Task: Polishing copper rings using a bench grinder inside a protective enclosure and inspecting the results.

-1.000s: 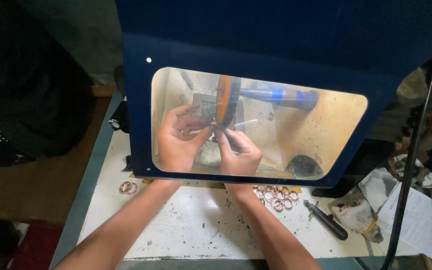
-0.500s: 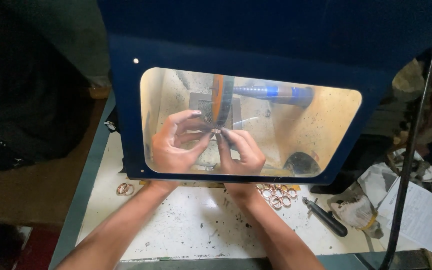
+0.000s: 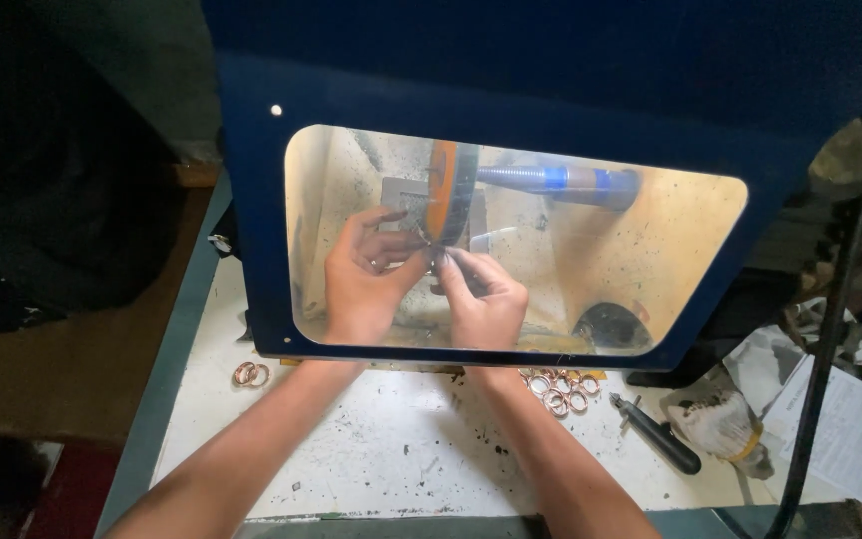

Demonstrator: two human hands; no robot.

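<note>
Both my hands reach under a blue hood and show through its clear shield (image 3: 690, 250). My left hand (image 3: 366, 284) and my right hand (image 3: 481, 304) meet fingertip to fingertip at the lower edge of an upright orange wheel (image 3: 443, 200). They pinch a small piece between them, which the fingers mostly hide. The wheel sits on a grey spindle (image 3: 561, 183) wrapped with blue tape, running off to the right.
Several copper-coloured rings (image 3: 559, 389) lie on the speckled white bench by my right forearm, and two more rings (image 3: 249, 374) to the left. A black-handled tool (image 3: 660, 434), a cloth-wrapped lump (image 3: 720, 424) and papers (image 3: 840, 429) lie at the right. A dark round opening (image 3: 611, 324) is inside the hood.
My hands stay pinched together at the wheel's edge, with only small finger shifts. The view has drifted slightly.
</note>
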